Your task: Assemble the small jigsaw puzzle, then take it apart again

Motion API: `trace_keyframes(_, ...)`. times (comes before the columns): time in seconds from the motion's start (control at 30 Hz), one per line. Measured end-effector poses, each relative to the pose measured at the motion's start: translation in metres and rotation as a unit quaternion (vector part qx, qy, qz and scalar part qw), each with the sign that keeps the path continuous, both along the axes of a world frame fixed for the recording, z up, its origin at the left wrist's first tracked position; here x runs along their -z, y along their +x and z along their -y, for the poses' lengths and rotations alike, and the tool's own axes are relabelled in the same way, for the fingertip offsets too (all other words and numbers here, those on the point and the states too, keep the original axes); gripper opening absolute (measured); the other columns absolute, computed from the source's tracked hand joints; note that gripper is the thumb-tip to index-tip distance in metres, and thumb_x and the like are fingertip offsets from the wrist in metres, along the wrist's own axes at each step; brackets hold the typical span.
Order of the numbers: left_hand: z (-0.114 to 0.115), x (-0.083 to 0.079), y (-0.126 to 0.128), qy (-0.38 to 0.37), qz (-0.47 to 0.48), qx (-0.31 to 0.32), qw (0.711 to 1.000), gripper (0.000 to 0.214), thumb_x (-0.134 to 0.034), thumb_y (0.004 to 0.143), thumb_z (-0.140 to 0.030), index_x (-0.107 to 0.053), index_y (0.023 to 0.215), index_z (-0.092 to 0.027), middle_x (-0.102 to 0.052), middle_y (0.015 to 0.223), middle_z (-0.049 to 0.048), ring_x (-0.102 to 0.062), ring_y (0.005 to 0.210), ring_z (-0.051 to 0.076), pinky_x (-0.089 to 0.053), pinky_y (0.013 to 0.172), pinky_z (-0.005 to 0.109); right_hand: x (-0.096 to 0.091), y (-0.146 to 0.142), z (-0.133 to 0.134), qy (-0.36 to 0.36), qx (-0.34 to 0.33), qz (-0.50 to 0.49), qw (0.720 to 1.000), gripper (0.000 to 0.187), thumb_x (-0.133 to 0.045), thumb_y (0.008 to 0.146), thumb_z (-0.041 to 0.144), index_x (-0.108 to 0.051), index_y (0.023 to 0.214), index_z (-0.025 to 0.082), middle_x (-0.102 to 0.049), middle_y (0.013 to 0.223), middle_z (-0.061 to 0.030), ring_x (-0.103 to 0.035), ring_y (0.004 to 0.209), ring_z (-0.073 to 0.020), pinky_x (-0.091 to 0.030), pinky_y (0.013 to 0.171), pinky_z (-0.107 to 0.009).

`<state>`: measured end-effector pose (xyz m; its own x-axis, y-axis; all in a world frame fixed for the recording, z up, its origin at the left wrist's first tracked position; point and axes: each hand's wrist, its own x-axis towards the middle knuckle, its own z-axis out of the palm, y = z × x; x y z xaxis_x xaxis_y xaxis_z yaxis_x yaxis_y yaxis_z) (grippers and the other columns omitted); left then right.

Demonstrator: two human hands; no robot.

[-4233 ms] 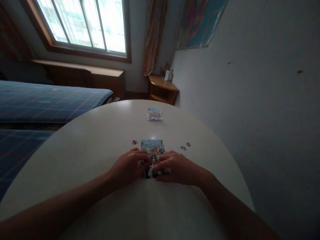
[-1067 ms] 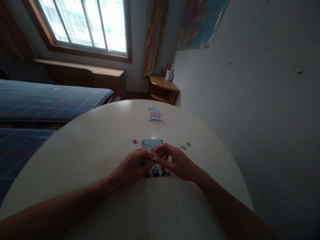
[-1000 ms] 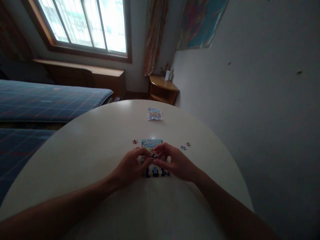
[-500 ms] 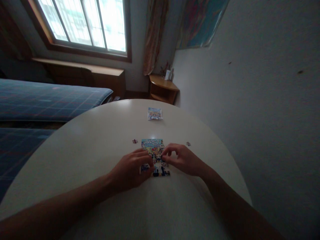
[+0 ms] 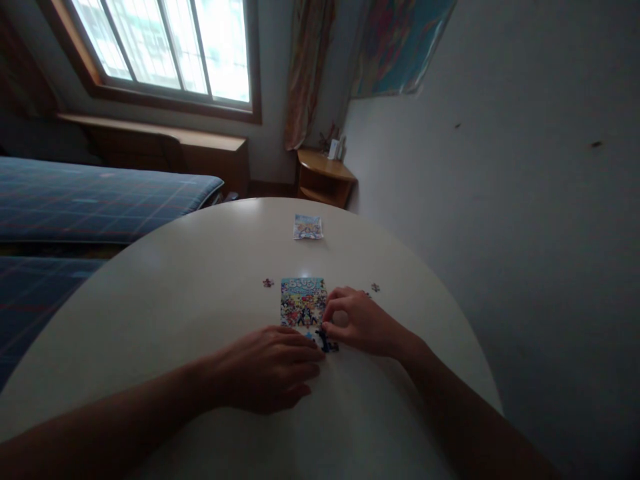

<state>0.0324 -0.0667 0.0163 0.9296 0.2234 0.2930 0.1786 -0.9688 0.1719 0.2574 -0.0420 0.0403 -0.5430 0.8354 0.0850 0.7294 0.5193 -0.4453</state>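
Observation:
A small, colourful jigsaw puzzle point(image 5: 303, 301) lies partly assembled on the white round table, its upper part joined and printed with cartoon figures. Across its lower left edge rests my left hand point(image 5: 270, 369), palm down and fingers stretched out, hiding some of the bottom pieces. My right hand point(image 5: 357, 321) is at the puzzle's right edge, thumb and forefinger pinched on a dark puzzle piece point(image 5: 326, 340) that the fingertips partly hide. One loose puzzle piece point(image 5: 269, 283) lies left of the puzzle, and another loose piece point(image 5: 375, 287) lies beyond my right hand.
A small printed packet point(image 5: 308, 227) lies toward the far side of the round table point(image 5: 210, 267). Behind the table are a bed with a plaid mattress point(image 5: 100, 200) and a wooden corner shelf point(image 5: 327, 167). A bare wall point(image 5: 500, 220) runs along the right.
My left hand has moved down and its fingers have straightened, uncovering the puzzle's left side. The right hand has shifted slightly downward along the right edge.

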Motion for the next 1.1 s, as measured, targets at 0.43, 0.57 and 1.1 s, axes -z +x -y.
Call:
trace_keyframes(0.43,0.000,-0.002,-0.001,-0.009,-0.003,-0.001,1.000,0.018,-0.055,0.092,-0.029,-0.065,0.102,-0.018,-0.067,0.123,0.0058,-0.065,0.106,0.023,-0.053,0.090,0.035,-0.005,-0.001,0.001,0.004,0.013,0.011,1.000,0.003,-0.074,0.075,0.021,-0.072,0.077,0.020,-0.069,0.089,-0.0031,-0.061,0.084,-0.0169,-0.042,0.081,-0.030)
trace_keyframes(0.57,-0.001,-0.001,-0.001,-0.008,-0.005,0.001,1.000,0.018,-0.055,0.092,-0.028,-0.065,0.101,-0.017,-0.067,0.123,0.0053,-0.065,0.106,0.022,-0.053,0.091,0.036,-0.004,0.001,0.000,0.007,0.003,0.005,1.000,0.009,-0.075,0.075,0.022,-0.074,0.084,0.022,-0.070,0.091,-0.0030,-0.062,0.086,-0.0168,-0.043,0.082,-0.030)
trace_keyframes(1.1,-0.003,0.002,-0.002,0.009,0.006,0.005,1.000,0.017,-0.053,0.093,-0.024,-0.063,0.106,-0.018,-0.066,0.124,0.0061,-0.061,0.112,0.022,-0.052,0.092,0.034,-0.003,0.008,0.000,0.004,-0.038,0.005,0.999,0.020,-0.068,0.082,0.019,-0.077,0.099,0.026,-0.072,0.098,-0.0035,-0.065,0.086,-0.0153,-0.047,0.083,-0.029)
